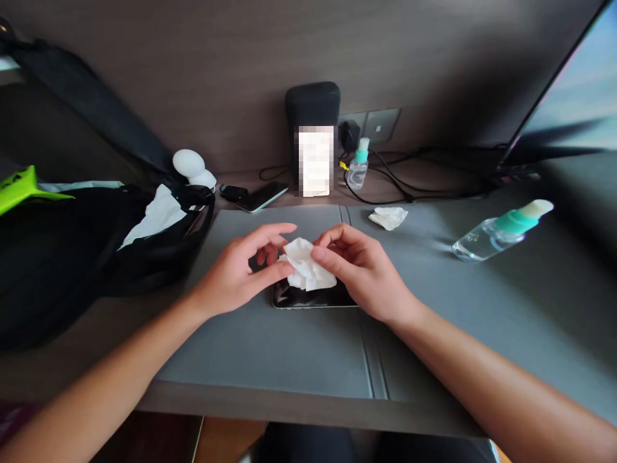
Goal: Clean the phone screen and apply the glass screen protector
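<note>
A crumpled white tissue (311, 269) is between my two hands, above a dark-screened tablet (308, 298) lying on the grey desk mat (270, 347). My right hand (366, 267) pinches the tissue's right side between thumb and fingers. At its left edge is my left hand (245, 267), with the thumb touching the tissue and the index finger raised apart from it. The hands and tissue hide the tablet's far part. Another crumpled tissue (388, 218) rests on the mat, behind and right of my right hand.
A spray bottle (491, 238) stands at the right, and a smaller one (357, 168) near the wall by cables. A phone (263, 197), a black case (313, 103) and a white rounded object (189, 164) are at the back. A black bag (58, 257) fills the left; a screen (569, 96) rises at right.
</note>
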Tool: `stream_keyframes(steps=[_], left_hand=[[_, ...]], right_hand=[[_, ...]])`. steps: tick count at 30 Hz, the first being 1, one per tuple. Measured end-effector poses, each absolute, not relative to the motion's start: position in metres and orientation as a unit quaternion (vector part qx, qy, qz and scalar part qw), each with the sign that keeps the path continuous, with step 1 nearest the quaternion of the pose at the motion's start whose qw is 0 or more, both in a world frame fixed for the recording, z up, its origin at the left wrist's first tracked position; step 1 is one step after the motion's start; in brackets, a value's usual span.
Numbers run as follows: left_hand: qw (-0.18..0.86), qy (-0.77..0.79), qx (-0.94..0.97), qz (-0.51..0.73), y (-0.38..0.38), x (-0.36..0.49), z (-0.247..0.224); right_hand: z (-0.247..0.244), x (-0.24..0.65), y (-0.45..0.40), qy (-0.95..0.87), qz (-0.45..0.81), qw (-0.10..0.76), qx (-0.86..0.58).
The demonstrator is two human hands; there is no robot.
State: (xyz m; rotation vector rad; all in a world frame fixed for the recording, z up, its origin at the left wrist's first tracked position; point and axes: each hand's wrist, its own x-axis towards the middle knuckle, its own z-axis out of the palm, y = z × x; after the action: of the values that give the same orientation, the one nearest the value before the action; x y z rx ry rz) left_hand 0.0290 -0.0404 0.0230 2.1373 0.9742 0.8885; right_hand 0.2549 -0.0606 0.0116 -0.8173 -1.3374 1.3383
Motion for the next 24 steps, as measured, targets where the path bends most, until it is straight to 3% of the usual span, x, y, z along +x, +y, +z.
stream_keyframes(steps=[6, 12, 19, 24], left_hand=[[0.275, 0.389, 0.828, 0.296, -0.036, 0.056, 0.050], [0.266, 0.398, 0.780, 0.404, -0.014, 0.077, 0.033], [0.332, 0.414, 0.713, 0.457, -0.024, 0.075, 0.010], [0.335, 0.404, 0.722, 0.451, -0.030, 0.079, 0.007]], right_hand=[[0.010, 0.259, -0.062, -0.557, 0.555, 0.540, -0.299], [0.006, 0.269, -0.053, -0.553, 0.477, 0.577, -0.365], [-0.002, 0.272, -0.056, -0.713, 0.301, 0.486, -0.406], [0.002, 0.273, -0.060, -0.746, 0.280, 0.448, -0.405]])
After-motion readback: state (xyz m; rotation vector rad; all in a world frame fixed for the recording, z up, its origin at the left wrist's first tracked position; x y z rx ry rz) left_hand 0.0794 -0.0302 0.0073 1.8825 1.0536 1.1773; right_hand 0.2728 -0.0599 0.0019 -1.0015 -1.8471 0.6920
